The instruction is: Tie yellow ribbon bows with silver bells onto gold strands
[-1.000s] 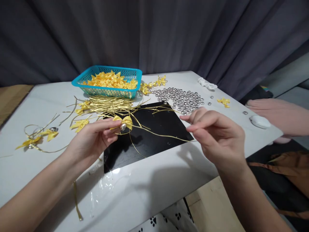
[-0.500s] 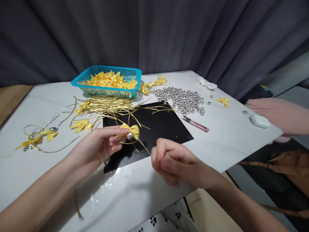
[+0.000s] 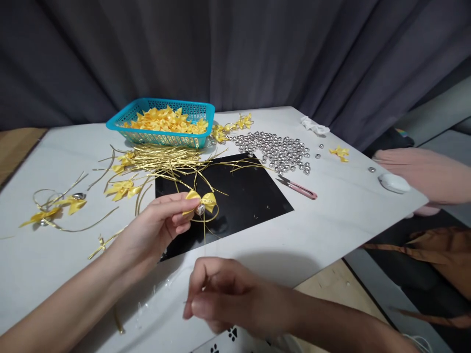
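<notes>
1. Yellow bow (image 3: 209,201), raised over the black mat (image 3: 246,189) and taken as the centre for the clock positions below. A silver bead (image 3: 200,209) sits at its middle; the dark ground probably makes such small, bright parts easier to see.

2. Left hand (image 3: 166,215), between eight and nine o'clock. Thumb and forefinger pinch one side of the bow, presumably to steady it while leaving the bead and the opposite loop uncovered.

3. Right hand (image 3: 231,294), between five and six o'clock, slightly blurred. Its fingers are curled closed, apparently on the gold cord (image 3: 204,230) that runs down from the bow; the straight line of the cord suggests it is held under tension against the left hand's pinch.

4. Supplies on the tabletop (image 3: 324,220): a blue basket (image 3: 191,141) of bows at eleven o'clock, loose gold strands (image 3: 165,158) between ten and eleven, and spread silver beads (image 3: 283,152) at two. This grouping likely keeps each kind separate and within reach.

5. Pink-handled snips (image 3: 300,190), near three o'clock, lying just beside the mat, seemingly placed for the right hand.
</notes>
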Demonstrator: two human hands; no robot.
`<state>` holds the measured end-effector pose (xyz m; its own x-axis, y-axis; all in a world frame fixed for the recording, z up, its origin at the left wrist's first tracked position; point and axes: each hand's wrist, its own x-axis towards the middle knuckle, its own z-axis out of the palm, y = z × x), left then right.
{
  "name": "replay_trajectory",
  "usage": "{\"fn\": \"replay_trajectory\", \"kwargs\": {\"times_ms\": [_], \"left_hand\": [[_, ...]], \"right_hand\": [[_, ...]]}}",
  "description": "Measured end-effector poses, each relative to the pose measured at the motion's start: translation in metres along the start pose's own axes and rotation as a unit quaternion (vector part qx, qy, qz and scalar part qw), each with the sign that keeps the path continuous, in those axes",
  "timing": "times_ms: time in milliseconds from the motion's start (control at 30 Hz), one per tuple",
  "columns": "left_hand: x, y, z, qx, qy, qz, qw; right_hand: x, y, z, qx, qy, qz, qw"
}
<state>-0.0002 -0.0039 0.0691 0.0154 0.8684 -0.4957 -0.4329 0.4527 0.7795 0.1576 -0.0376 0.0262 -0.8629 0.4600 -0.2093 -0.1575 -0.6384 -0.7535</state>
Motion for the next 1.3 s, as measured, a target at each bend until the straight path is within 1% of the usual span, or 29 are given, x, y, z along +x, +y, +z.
{"fn": "replay_trajectory", "kwargs": {"times_ms": [67, 100, 133, 167, 233, 300, 367, 467, 500, 567, 633, 667, 733, 833, 1000, 1167, 1233, 1300], "left_hand": [[-0.002, 0.000, 0.001, 0.001, 0.000, -0.005, 1.000], [-0.003, 0.000, 0.002, -0.001, -0.001, -0.011, 1.000], [-0.004, 0.002, 0.002, -0.006, -0.001, -0.014, 1.000], [-0.005, 0.003, 0.003, -0.012, -0.002, -0.013, 1.000], [-0.006, 0.006, 0.003, -0.025, 0.002, -0.001, 1.000], [-0.006, 0.009, 0.003, -0.040, 0.013, 0.014, 0.999], [-0.006, 0.010, 0.003, -0.047, 0.022, 0.019, 0.998], [-0.009, 0.010, 0.004, -0.043, 0.015, 0.019, 0.999], [-0.010, 0.009, 0.005, -0.042, 0.008, 0.020, 0.999], [-0.012, 0.009, 0.006, -0.044, -0.005, 0.024, 0.999], [-0.015, 0.009, 0.008, -0.047, -0.007, 0.030, 0.998], [-0.016, 0.009, 0.008, -0.049, -0.006, 0.033, 0.998], [-0.017, 0.009, 0.008, -0.051, -0.007, 0.034, 0.998], [-0.019, 0.008, 0.007, -0.051, -0.023, 0.036, 0.998], [-0.020, 0.006, 0.007, -0.051, -0.016, 0.036, 0.998], [-0.019, 0.007, 0.009, -0.048, -0.023, 0.039, 0.998], [-0.018, 0.006, 0.009, -0.043, -0.022, 0.039, 0.998], [-0.018, 0.005, 0.008, -0.042, -0.015, 0.038, 0.998]], "right_hand": [[0.005, 0.003, 0.005, 0.101, -0.020, 0.001, 0.995], [0.007, 0.003, 0.006, 0.134, -0.020, -0.006, 0.991], [0.008, 0.003, 0.006, 0.140, -0.010, -0.021, 0.990], [0.009, 0.002, 0.005, 0.119, 0.009, -0.044, 0.992], [0.008, -0.003, 0.002, 0.019, 0.060, -0.117, 0.991], [0.005, -0.009, 0.001, -0.098, 0.108, -0.197, 0.969], [0.003, -0.017, 0.003, -0.184, 0.160, -0.261, 0.934], [0.005, -0.027, 0.008, -0.284, 0.263, -0.309, 0.869], [0.007, -0.030, 0.009, -0.312, 0.295, -0.325, 0.843], [0.011, -0.033, 0.011, -0.360, 0.349, -0.374, 0.780], [0.014, -0.035, 0.012, -0.404, 0.384, -0.421, 0.716], [0.014, -0.036, 0.012, -0.424, 0.395, -0.432, 0.691], [0.015, -0.036, 0.011, -0.459, 0.405, -0.433, 0.662], [0.016, -0.035, 0.010, -0.487, 0.412, -0.425, 0.641], [0.019, -0.033, 0.009, -0.481, 0.414, -0.440, 0.635], [0.021, -0.033, 0.008, -0.492, 0.420, -0.428, 0.631], [0.021, -0.033, 0.006, -0.502, 0.423, -0.424, 0.624], [0.021, -0.032, 0.005, -0.517, 0.428, -0.419, 0.611]]}}
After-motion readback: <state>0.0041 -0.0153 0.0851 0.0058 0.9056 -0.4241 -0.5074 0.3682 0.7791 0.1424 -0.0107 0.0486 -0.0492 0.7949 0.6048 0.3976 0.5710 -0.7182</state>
